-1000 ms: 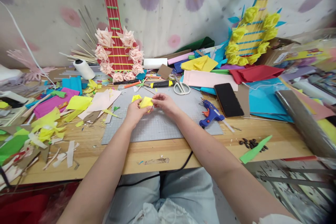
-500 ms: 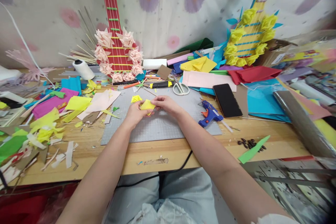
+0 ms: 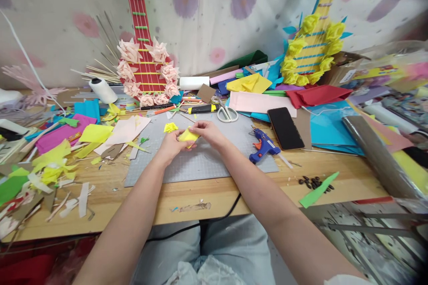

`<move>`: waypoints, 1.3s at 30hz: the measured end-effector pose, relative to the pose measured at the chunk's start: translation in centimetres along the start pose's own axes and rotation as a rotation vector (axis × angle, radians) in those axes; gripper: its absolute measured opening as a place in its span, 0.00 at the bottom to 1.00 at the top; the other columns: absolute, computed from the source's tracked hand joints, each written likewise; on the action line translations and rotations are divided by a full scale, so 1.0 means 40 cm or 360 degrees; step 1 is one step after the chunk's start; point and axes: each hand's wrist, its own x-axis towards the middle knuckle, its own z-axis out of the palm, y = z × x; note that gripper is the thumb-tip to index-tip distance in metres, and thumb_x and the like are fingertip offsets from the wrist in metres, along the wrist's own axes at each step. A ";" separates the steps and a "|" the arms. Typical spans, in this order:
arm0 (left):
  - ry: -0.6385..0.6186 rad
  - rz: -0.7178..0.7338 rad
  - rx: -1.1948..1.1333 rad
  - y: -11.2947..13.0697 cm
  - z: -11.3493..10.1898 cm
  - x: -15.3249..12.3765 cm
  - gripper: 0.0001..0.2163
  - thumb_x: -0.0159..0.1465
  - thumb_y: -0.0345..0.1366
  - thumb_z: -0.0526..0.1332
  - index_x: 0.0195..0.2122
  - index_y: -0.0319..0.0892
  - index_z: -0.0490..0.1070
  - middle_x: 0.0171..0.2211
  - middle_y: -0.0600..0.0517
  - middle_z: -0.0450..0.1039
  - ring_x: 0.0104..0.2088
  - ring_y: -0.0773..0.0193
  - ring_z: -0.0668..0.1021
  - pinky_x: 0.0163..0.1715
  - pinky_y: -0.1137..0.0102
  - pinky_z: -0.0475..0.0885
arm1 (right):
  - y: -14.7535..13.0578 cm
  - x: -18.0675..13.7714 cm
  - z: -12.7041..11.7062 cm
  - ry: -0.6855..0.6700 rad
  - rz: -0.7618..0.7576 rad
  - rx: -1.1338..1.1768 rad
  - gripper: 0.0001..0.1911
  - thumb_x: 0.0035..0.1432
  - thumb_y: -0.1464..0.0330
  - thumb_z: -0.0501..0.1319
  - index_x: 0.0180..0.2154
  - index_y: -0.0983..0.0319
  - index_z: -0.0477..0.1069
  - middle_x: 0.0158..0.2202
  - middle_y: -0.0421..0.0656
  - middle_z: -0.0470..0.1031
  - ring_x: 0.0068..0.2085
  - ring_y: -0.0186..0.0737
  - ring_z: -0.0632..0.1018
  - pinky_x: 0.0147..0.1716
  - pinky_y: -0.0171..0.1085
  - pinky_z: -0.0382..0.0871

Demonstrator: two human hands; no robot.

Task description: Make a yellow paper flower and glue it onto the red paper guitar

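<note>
Between both hands, above the grey cutting mat (image 3: 214,167), is a small piece of yellow paper (image 3: 187,136), which looks like crepe paper. My left hand (image 3: 172,144) pinches its near left side, thumb on top. The fingertips of my right hand (image 3: 206,133) are closed on its upper right edge. Just beyond my left hand a crumpled yellow paper flower (image 3: 170,128) rests on the mat. To the right of my right arm lies a blue hot glue gun (image 3: 264,146). Scissors (image 3: 228,114) and a yellow-black utility knife (image 3: 203,109) lie past my hands.
A red paper guitar (image 3: 147,71) with pink flowers and a yellow one (image 3: 309,51) stand at the back. Paper scraps (image 3: 56,158) cover the left. On the right are a phone (image 3: 285,128), dark beads (image 3: 314,182) and a green strip (image 3: 319,190). A black cable hangs over the front edge.
The yellow paper between my fingers has turned and now looks more rolled or curved. My right fingers have shifted slightly over its top edge. The whole view has moved a little.
</note>
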 end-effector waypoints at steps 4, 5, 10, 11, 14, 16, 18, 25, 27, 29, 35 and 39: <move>-0.0028 -0.0052 0.0061 0.004 -0.001 -0.005 0.21 0.40 0.25 0.68 0.37 0.37 0.68 0.29 0.48 0.75 0.23 0.62 0.78 0.22 0.72 0.73 | -0.008 -0.005 -0.009 -0.0210 0.0052 -0.0020 0.15 0.38 0.60 0.65 0.24 0.65 0.66 0.21 0.36 0.67 0.23 0.27 0.65 0.24 0.30 0.55; -0.0035 -0.0080 0.0079 0.005 -0.001 -0.006 0.21 0.39 0.25 0.69 0.37 0.37 0.68 0.28 0.48 0.75 0.23 0.62 0.78 0.22 0.72 0.73 | -0.011 -0.006 -0.013 -0.0253 0.0061 -0.0045 0.15 0.38 0.60 0.65 0.24 0.64 0.66 0.22 0.36 0.67 0.24 0.27 0.65 0.24 0.30 0.55; -0.0044 -0.0070 0.0040 0.013 -0.006 -0.008 0.18 0.42 0.26 0.68 0.35 0.36 0.68 0.27 0.48 0.75 0.24 0.63 0.78 0.24 0.72 0.73 | -0.018 -0.002 -0.020 -0.0010 -0.0090 -0.0014 0.14 0.37 0.62 0.65 0.21 0.64 0.64 0.21 0.35 0.65 0.24 0.28 0.65 0.25 0.31 0.57; -0.0008 -0.0057 0.0011 0.015 -0.008 -0.008 0.17 0.43 0.27 0.68 0.35 0.36 0.68 0.27 0.47 0.75 0.25 0.63 0.78 0.24 0.72 0.73 | -0.016 0.002 -0.017 0.0092 -0.0122 0.0059 0.14 0.37 0.62 0.65 0.21 0.63 0.63 0.21 0.35 0.65 0.24 0.27 0.65 0.25 0.31 0.58; 0.0060 -0.0040 -0.0148 0.017 -0.004 -0.006 0.16 0.45 0.29 0.67 0.36 0.35 0.68 0.31 0.45 0.76 0.30 0.62 0.78 0.27 0.71 0.74 | -0.002 0.014 -0.002 0.0396 -0.0171 0.0321 0.15 0.37 0.60 0.64 0.22 0.62 0.62 0.22 0.35 0.64 0.24 0.28 0.65 0.26 0.31 0.59; -0.0004 -0.0004 -0.0295 0.015 0.009 -0.003 0.15 0.47 0.31 0.67 0.36 0.36 0.69 0.37 0.44 0.75 0.35 0.60 0.78 0.28 0.70 0.74 | 0.010 0.019 0.013 0.0553 -0.0162 0.0463 0.15 0.37 0.60 0.63 0.23 0.62 0.61 0.23 0.35 0.64 0.24 0.28 0.65 0.26 0.31 0.59; -0.0068 0.0040 -0.0418 0.011 0.031 0.003 0.14 0.49 0.34 0.65 0.36 0.37 0.70 0.41 0.45 0.73 0.37 0.60 0.77 0.28 0.70 0.74 | 0.020 0.021 0.028 0.0658 -0.0146 0.0549 0.15 0.37 0.60 0.63 0.23 0.61 0.61 0.22 0.35 0.64 0.24 0.27 0.65 0.26 0.31 0.59; 0.0283 0.0067 -0.0446 0.011 0.081 0.035 0.10 0.50 0.31 0.64 0.34 0.37 0.72 0.38 0.47 0.74 0.31 0.65 0.77 0.22 0.75 0.71 | 0.021 0.018 0.035 0.0658 -0.0138 0.0485 0.16 0.39 0.57 0.62 0.24 0.62 0.62 0.24 0.36 0.64 0.25 0.29 0.65 0.28 0.32 0.61; 0.0353 0.0057 -0.0439 0.020 0.077 0.037 0.08 0.50 0.29 0.63 0.33 0.36 0.72 0.36 0.47 0.75 0.30 0.66 0.77 0.22 0.76 0.71 | 0.009 0.024 0.002 0.0636 -0.0106 0.0313 0.15 0.43 0.56 0.59 0.25 0.62 0.61 0.24 0.38 0.66 0.26 0.30 0.67 0.30 0.33 0.62; 0.0424 0.0047 -0.0467 0.031 0.067 0.033 0.06 0.51 0.28 0.63 0.31 0.36 0.73 0.33 0.48 0.75 0.29 0.68 0.77 0.22 0.77 0.70 | -0.007 0.033 -0.052 0.0775 -0.0114 -0.0040 0.14 0.49 0.57 0.55 0.28 0.62 0.62 0.27 0.40 0.68 0.28 0.32 0.69 0.32 0.34 0.63; 0.0498 0.0014 -0.0770 0.045 0.026 0.001 0.03 0.52 0.25 0.62 0.29 0.35 0.71 0.26 0.52 0.74 0.24 0.73 0.76 0.21 0.80 0.69 | -0.037 0.069 -0.220 0.1087 0.0121 -0.1819 0.13 0.51 0.70 0.54 0.40 0.68 0.66 0.43 0.54 0.69 0.45 0.45 0.69 0.43 0.40 0.59; 0.0552 0.0011 -0.0971 0.039 -0.010 -0.016 0.02 0.55 0.24 0.60 0.28 0.35 0.70 0.22 0.54 0.73 0.22 0.74 0.75 0.20 0.81 0.69 | -0.027 0.089 -0.243 0.0777 0.0352 -0.2346 0.20 0.51 0.72 0.54 0.46 0.75 0.63 0.46 0.62 0.67 0.48 0.49 0.69 0.43 0.40 0.59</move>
